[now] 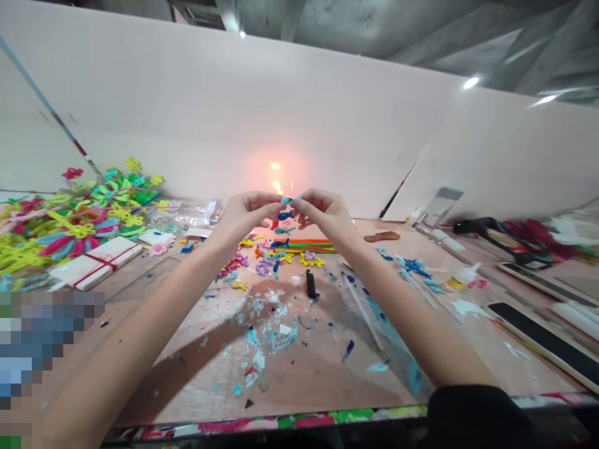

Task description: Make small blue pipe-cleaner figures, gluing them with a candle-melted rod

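My left hand (250, 211) and my right hand (322, 209) are raised over the far part of the table, fingertips almost meeting. Between them they pinch a small light-blue piece (287, 201), its shape partly covered by the fingers. Just behind it burns a small flame (277, 186), with a red glow on the wall. Below the hands several little blue fish-shaped pieces (286, 215) form a column; I cannot tell whether they hang or lie. A black lighter (311, 284) lies on the table nearer to me.
Colourful fuzzy flowers (79, 227) are heaped at the left, beside a white box (96, 263) with red bands. Blue scraps (276, 333) litter the wooden table. At the right are a glue bottle (463, 278), blue pieces (414, 268) and a long black-topped device (543, 340). A white wall (327, 118) stands behind.
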A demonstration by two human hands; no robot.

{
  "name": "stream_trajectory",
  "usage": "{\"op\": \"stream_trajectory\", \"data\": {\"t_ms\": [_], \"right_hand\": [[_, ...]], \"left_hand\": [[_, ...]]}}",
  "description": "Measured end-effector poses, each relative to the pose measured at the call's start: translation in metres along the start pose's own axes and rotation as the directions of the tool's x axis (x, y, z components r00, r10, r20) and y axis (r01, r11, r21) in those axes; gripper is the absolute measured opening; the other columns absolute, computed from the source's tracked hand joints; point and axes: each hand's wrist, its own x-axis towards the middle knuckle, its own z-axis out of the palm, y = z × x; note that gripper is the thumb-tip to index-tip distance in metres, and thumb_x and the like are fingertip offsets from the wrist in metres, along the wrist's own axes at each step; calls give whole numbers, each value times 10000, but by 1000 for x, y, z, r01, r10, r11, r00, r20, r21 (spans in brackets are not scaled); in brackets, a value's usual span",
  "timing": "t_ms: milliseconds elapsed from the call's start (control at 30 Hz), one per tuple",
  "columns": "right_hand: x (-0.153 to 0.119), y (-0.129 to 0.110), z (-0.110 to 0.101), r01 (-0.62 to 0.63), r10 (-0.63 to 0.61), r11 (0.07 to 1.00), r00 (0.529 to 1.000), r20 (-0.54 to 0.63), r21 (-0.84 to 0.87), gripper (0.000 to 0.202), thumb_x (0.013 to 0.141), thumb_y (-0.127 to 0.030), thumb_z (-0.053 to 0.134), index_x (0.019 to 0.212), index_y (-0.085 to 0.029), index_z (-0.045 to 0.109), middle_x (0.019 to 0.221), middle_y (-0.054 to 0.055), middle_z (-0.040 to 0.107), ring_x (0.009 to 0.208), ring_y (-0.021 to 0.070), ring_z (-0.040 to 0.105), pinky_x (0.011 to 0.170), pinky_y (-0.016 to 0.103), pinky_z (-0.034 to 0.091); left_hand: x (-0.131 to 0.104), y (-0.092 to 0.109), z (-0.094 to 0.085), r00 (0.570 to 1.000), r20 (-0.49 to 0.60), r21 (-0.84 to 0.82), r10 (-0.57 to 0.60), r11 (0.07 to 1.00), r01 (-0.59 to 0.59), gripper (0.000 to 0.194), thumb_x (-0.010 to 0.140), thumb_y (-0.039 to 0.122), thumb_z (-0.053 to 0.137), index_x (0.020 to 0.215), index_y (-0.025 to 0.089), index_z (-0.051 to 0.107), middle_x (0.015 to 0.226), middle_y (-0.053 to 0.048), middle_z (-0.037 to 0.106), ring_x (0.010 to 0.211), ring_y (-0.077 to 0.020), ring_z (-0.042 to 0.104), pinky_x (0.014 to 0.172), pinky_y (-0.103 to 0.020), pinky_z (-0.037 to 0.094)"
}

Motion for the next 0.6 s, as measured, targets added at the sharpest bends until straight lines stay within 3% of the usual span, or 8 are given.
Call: {"op": "stream_trajectory", "data": {"t_ms": [167, 333, 467, 600], "right_hand": [[1, 2, -5, 10, -13, 998, 999, -46, -64, 297, 786, -472, 698, 748, -181, 650, 720, 24, 679, 577, 89, 562, 534, 249, 505], [-2, 11, -7, 36, -50, 986, 996, -80, -165, 290, 808, -468, 691, 750, -185, 683, 721, 29, 672, 637, 110, 551, 519, 248, 441], [-7, 19, -7, 25, -42, 982, 995, -86, -189, 309, 809, -485, 685, 762, -179, 691, 725, 31, 661, 644, 118, 538, 531, 260, 429], [-12, 22, -5, 41, -52, 983, 997, -60, -180, 326, 818, -494, 670, 786, -172, 704, 751, 31, 673, 649, 115, 533, 562, 261, 428]], "left_hand": [[-16, 6, -15, 998, -39, 165, 41, 986, -34, 317, 817, 317, 678, 1074, 133, 693, 1076, -137, 754, 837, -157, 694, 694, -258, 519], [-61, 8, -42, 994, 27, 445, 109, 889, -109, 329, 843, 405, 651, 1059, 162, 698, 1022, -111, 760, 879, -202, 705, 779, -321, 536], [-117, 7, -69, 991, 9, 699, 137, 708, -104, 259, 890, 442, 587, 977, 236, 718, 1021, -56, 763, 933, -228, 699, 817, -333, 529], [-176, -13, -105, 964, -72, 906, 258, 420, -45, 205, 931, 362, 531, 1034, 247, 667, 1134, -72, 722, 1141, -290, 628, 1014, -449, 456]]}}
